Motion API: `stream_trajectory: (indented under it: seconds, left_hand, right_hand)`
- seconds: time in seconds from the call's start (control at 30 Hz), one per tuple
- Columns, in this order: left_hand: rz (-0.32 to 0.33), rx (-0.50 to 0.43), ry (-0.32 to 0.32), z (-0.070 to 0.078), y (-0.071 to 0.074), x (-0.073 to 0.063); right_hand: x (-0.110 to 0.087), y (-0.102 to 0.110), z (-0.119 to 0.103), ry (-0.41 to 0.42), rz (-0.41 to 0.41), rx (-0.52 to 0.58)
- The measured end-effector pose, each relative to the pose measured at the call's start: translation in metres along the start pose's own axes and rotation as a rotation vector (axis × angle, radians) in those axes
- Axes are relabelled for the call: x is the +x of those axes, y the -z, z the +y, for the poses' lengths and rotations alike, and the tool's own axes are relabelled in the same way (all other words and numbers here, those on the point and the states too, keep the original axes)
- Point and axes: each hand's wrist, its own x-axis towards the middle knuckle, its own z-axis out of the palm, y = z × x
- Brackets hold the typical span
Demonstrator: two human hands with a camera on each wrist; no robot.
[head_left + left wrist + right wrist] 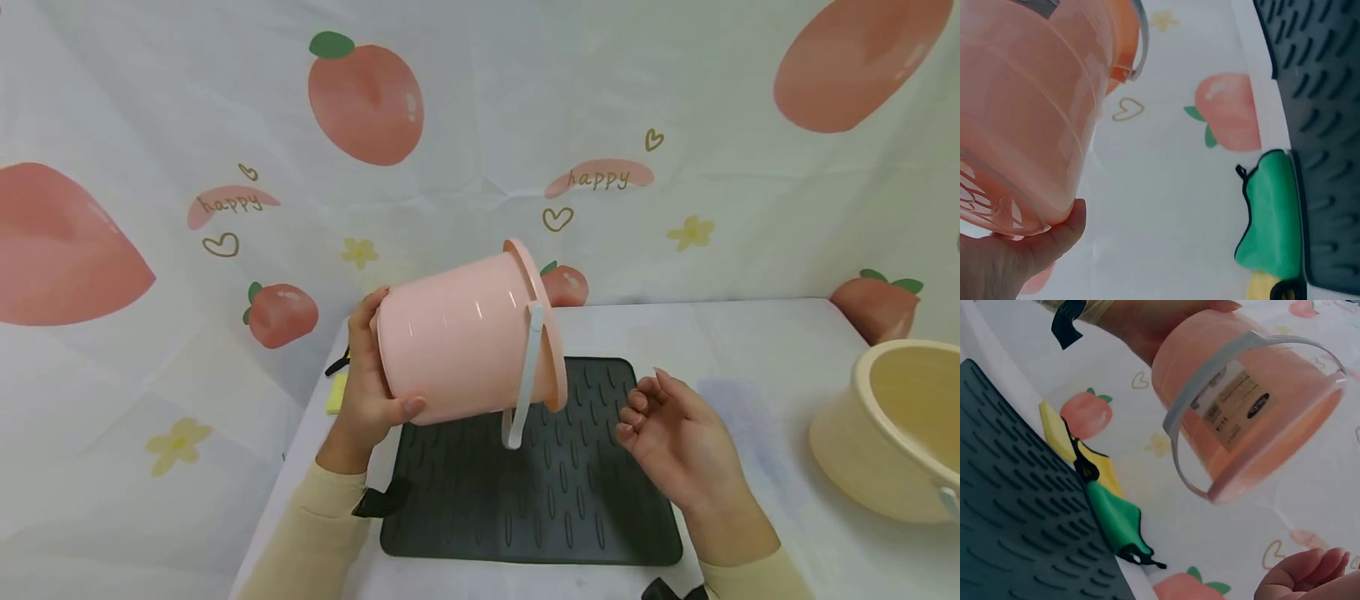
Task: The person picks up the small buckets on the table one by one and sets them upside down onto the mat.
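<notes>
Right hand (686,450) hung near the right edge of dark mat (465,508), fingers loosely curled, nothing held. Left hand (367,396) spread wide, gripped pink bucket (457,342) by base, tilted above mat level. Supporting rim (552,354) probably would've steadied it.

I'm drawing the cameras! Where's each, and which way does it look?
Head: worn on head, facing forward, down at the pink bucket; left hand, right hand show.
Left wrist: worn there, facing the bucket's side; left hand shows.
Right wrist: worn there, facing the bucket's label; both hands show.
Both wrist views share the green cloth.
</notes>
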Motion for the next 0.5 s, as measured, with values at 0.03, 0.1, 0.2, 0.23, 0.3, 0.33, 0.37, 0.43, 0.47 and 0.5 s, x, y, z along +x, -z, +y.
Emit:
stream_trajectory:
  seconds: [0.03, 0.1, 0.2, 0.23, 0.3, 0.33, 0.37, 0.43, 0.47, 0.5]
  left_hand:
    - [-0.01, 0.001, 0.005, 0.0, 0.002, -0.001]
    - [-0.03, 0.011, 0.013, 0.0, 0.006, -0.002]
    - [-0.06, 0.063, 0.026, 0.003, 0.012, -0.003]
    - [-0.071, 0.085, 0.038, 0.005, 0.013, -0.003]
    - [-0.091, 0.135, 0.07, 0.01, 0.017, -0.003]
    - [-0.1, 0.16, 0.086, 0.013, 0.019, -0.004]
    - [-0.11, 0.19, 0.098, 0.015, 0.02, -0.004]
    - [-0.132, 0.253, 0.107, 0.02, 0.024, -0.003]
    - [-0.143, 0.297, 0.097, 0.021, 0.026, -0.003]
    - [-0.155, 0.348, 0.085, 0.023, 0.027, -0.002]
  right_hand:
    - [-0.001, 0.002, -0.001, 0.0, -0.001, 0.002]
    - [-0.002, 0.005, -0.002, -0.003, -0.002, 0.007]
    - [-0.004, 0.009, -0.004, -0.009, -0.023, 0.022]
    - [-0.005, 0.01, -0.005, -0.008, -0.032, 0.026]
    - [-0.007, 0.013, -0.007, -0.004, -0.053, 0.028]
    - [-0.008, 0.014, -0.009, -0.003, -0.063, 0.03]
    - [-0.009, 0.016, -0.01, 0.001, -0.068, 0.03]
    - [-0.011, 0.019, -0.012, 0.006, -0.083, 0.035]
    - [-0.011, 0.021, -0.013, 0.009, -0.086, 0.036]
    - [-0.012, 0.023, -0.014, 0.01, -0.088, 0.039]
